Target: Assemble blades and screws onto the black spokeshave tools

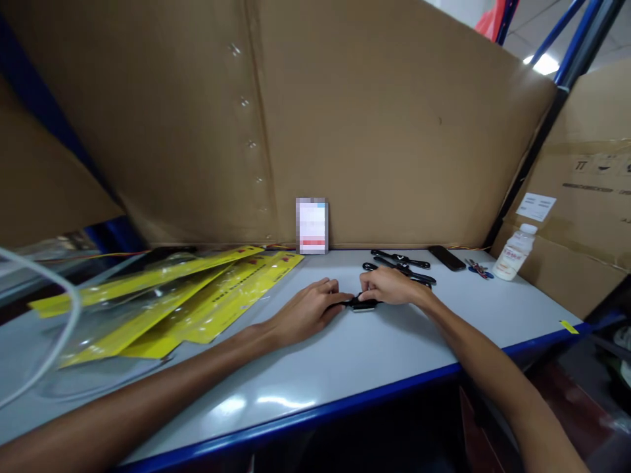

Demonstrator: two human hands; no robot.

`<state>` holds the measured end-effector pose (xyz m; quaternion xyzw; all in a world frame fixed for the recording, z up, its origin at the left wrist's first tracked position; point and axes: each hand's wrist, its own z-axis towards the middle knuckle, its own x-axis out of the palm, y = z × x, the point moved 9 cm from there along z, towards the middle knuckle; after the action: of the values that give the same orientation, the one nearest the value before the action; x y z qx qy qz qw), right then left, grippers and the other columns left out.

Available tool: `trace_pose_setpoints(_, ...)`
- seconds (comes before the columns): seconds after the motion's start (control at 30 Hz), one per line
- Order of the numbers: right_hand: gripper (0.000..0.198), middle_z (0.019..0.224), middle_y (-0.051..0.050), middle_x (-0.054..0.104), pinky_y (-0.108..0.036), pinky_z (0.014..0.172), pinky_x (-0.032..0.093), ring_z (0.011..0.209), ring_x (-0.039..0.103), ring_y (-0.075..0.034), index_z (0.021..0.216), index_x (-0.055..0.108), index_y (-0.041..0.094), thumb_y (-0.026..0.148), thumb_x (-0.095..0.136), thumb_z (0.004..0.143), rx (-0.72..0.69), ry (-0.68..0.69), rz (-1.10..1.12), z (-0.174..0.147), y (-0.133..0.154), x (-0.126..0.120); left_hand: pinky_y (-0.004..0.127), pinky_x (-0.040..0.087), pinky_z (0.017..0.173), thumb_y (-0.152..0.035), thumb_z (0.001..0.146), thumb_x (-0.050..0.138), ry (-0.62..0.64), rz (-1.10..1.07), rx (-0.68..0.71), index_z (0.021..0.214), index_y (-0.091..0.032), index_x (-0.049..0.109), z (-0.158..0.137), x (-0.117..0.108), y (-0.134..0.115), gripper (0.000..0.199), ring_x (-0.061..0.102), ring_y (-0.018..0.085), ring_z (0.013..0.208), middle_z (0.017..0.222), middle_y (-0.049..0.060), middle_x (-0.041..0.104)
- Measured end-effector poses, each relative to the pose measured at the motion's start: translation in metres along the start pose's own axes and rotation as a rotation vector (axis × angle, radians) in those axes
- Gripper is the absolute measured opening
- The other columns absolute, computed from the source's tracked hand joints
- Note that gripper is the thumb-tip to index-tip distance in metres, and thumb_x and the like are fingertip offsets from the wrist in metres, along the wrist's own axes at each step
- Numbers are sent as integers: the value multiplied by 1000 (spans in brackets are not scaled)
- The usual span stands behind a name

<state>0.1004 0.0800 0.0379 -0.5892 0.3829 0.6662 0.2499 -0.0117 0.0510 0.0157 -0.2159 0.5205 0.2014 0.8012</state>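
A black spokeshave [365,306] lies low over the grey tabletop, its pale metal edge facing me. Its left handle is in the closed fingers of my left hand [311,305]. My right hand [388,285] is closed over the middle and right side of the same tool, with fingertips at its centre; its right handle is hidden beneath that hand. Just behind my right hand are more black spokeshaves, one [400,259] farther back and another [419,277] partly covered by my fingers.
Yellow-edged clear plastic packages [197,309] overlap on the left, near a white cable [73,315]. A lit phone [312,226] leans on the cardboard wall [369,144]. Rightward are a dark phone [446,258], keys [479,268] and a white bottle [515,253]. The table has a blue front edge [315,417].
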Motion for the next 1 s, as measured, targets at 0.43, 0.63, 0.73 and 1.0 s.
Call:
trace_pose_setpoints(0.43, 31, 120, -17, 72, -28, 83, 43, 113, 64, -27, 119, 73, 17, 28, 66, 92, 582, -253, -215, -37, -169, -58, 34, 50, 82, -30, 102, 45, 43, -52, -30, 126, -24, 70, -5, 2, 9, 35, 59, 21, 89, 96, 7, 60)
trace_pose_setpoints(0.63, 30, 115, -18, 73, -26, 79, 43, 104, 66, -24, 114, 75, 14, 22, 68, 86, 598, -118, -177, -22, -185, -27, 35, 50, 84, -29, 102, 46, 34, -47, -20, 126, -23, 70, -6, 0, 7, 34, 59, 22, 90, 95, 7, 61)
trace_pose_setpoints(0.73, 24, 106, -16, 75, -24, 73, 42, 96, 66, -21, 106, 76, 11, 20, 67, 86, 599, -66, -150, -19, -189, -22, 34, 50, 84, -28, 102, 46, 36, -44, -19, 126, -24, 70, -6, 0, 7, 34, 60, 21, 90, 96, 7, 61)
trace_pose_setpoints(1.0, 23, 100, -18, 73, -24, 66, 39, 87, 65, -21, 96, 75, 7, 11, 57, 82, 637, -100, -13, -24, -203, -23, 34, 52, 85, -28, 102, 48, 55, -32, -69, 123, -24, 72, -8, 4, 16, 32, 62, 21, 92, 101, 8, 64)
